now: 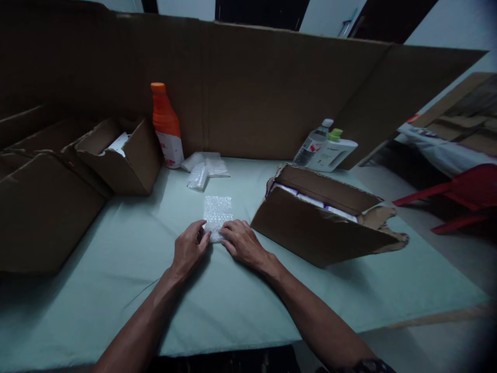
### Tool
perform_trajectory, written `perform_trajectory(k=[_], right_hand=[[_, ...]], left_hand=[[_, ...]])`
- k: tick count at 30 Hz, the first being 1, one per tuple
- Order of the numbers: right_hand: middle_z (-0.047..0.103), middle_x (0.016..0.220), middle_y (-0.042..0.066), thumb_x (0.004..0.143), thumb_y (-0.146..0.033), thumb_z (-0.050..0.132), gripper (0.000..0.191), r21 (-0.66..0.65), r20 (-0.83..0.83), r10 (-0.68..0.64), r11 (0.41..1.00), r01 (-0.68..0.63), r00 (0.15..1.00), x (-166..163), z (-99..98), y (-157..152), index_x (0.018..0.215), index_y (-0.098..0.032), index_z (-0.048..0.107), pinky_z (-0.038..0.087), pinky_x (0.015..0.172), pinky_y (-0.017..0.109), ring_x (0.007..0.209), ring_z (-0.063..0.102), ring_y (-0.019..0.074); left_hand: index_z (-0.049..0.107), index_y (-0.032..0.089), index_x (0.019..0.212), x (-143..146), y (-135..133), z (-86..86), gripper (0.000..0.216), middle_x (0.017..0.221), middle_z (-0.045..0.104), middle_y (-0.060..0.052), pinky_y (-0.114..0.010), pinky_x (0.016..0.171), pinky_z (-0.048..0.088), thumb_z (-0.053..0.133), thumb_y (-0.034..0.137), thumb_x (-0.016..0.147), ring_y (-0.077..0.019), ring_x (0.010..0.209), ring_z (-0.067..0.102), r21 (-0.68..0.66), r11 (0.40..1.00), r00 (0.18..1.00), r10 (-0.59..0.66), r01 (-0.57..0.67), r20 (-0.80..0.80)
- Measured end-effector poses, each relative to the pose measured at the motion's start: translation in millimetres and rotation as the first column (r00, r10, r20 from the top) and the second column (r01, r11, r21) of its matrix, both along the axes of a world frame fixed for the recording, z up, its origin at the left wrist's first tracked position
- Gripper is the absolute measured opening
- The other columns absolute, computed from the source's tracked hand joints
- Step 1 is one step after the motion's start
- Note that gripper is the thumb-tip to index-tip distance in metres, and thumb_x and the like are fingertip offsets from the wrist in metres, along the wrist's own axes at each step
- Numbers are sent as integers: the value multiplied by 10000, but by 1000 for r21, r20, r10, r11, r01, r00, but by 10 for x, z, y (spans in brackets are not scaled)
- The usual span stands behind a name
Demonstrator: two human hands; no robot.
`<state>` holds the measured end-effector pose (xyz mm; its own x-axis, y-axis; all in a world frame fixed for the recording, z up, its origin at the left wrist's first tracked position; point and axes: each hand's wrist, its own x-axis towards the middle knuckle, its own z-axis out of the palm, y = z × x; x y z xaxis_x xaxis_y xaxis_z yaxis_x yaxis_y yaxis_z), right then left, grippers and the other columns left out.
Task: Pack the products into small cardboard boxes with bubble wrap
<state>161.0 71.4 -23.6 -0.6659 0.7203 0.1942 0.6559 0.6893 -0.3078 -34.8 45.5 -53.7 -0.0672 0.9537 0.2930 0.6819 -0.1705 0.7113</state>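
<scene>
A small sheet of bubble wrap [218,208] lies on the green-covered table, its near end bunched or folded between my hands. My left hand [190,246] has its fingers curled at the left side of that near end. With bent fingers, my right hand [243,242] grips the near right part, thumb low and fingertips on top. Whether anything lies inside the fold is hidden. Beyond the sheet, several more pieces of bubble wrap [205,168] lie in a loose group, apart from both hands.
On the right a cardboard box [303,228] holds several white and purple packs. More cardboard boxes [128,160] stand at the left. An orange bottle [166,124], a clear bottle [312,142] and a white jug [332,155] stand before the cardboard wall [252,93]. A red chair [466,194] is beyond.
</scene>
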Motion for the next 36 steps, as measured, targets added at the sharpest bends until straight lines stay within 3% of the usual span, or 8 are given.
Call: perform_trajectory(k=[4, 7, 10, 15, 17, 25, 31, 36], right_hand=[[717, 1029, 91, 939, -135, 606, 124, -44, -65, -24, 999, 21, 998, 11, -57, 44, 1013, -177, 695, 397, 876, 378, 985, 609, 236], [738, 967, 54, 950, -132, 574, 154, -168, -149, -20, 986, -6, 989, 42, -18, 51, 1018, -190, 699, 410, 883, 361, 929, 637, 208], [745, 965, 32, 956, -150, 563, 176, -252, -214, -33, 967, -23, 976, 47, 13, 50, 1037, -211, 706, 435, 863, 338, 907, 656, 193], [706, 1093, 94, 902, -181, 648, 194, 10, -310, -122, 991, 131, 943, 34, 57, 26, 1087, -195, 705, 413, 928, 397, 1045, 616, 250], [697, 1089, 94, 895, -201, 665, 190, 79, -258, -68, 993, 92, 964, 36, 66, 16, 1080, -209, 710, 392, 942, 416, 1044, 599, 258], [711, 1071, 91, 908, -175, 669, 120, 5, -74, 10, 1000, -9, 997, 25, -62, 70, 1021, -196, 703, 375, 891, 389, 1008, 606, 244], [742, 884, 31, 966, -185, 585, 127, -216, -124, 8, 976, -35, 992, 102, 37, 98, 963, -204, 710, 392, 854, 361, 822, 641, 191], [709, 1091, 81, 905, -202, 667, 175, -60, -137, -77, 996, 69, 988, 72, 51, 54, 1078, -193, 686, 387, 915, 392, 1021, 612, 241]], left_hand=[[664, 203, 1162, -13, -44, 62, 383, 1232, 667, -120, -414, 983, 462, 625, 280, 788, -270, 1145, 597, 125, 982, 989, -135, 141, -55], [708, 226, 1047, -15, -59, 38, 312, 1042, 736, -79, -435, 946, 475, 609, 199, 753, -263, 1015, 641, 113, 956, 960, -259, 271, -107], [713, 215, 1037, -17, -50, -10, 301, 925, 751, -60, -400, 848, 513, 568, 178, 777, -231, 864, 665, 67, 966, 966, -243, 249, -86], [680, 193, 1147, -33, -10, -52, 343, 990, 755, -71, -362, 779, 549, 528, 205, 840, -220, 860, 687, 28, 986, 986, -164, 165, -35], [669, 195, 1155, -30, 4, -63, 337, 998, 747, -70, -360, 793, 555, 521, 205, 852, -215, 868, 685, 28, 990, 990, -138, 139, -24], [663, 192, 1144, -43, -22, 20, 374, 1234, 628, -125, -438, 1026, 480, 596, 197, 776, -278, 1178, 581, 120, 980, 986, -157, 162, -52], [718, 215, 974, -64, -51, 22, 252, 903, 733, -54, -403, 857, 534, 586, 188, 761, -231, 876, 661, 74, 966, 967, -240, 246, -80], [705, 208, 1044, -54, -10, -45, 249, 966, 744, -68, -376, 843, 544, 556, 223, 846, -223, 901, 678, 50, 981, 980, -186, 189, -65]])
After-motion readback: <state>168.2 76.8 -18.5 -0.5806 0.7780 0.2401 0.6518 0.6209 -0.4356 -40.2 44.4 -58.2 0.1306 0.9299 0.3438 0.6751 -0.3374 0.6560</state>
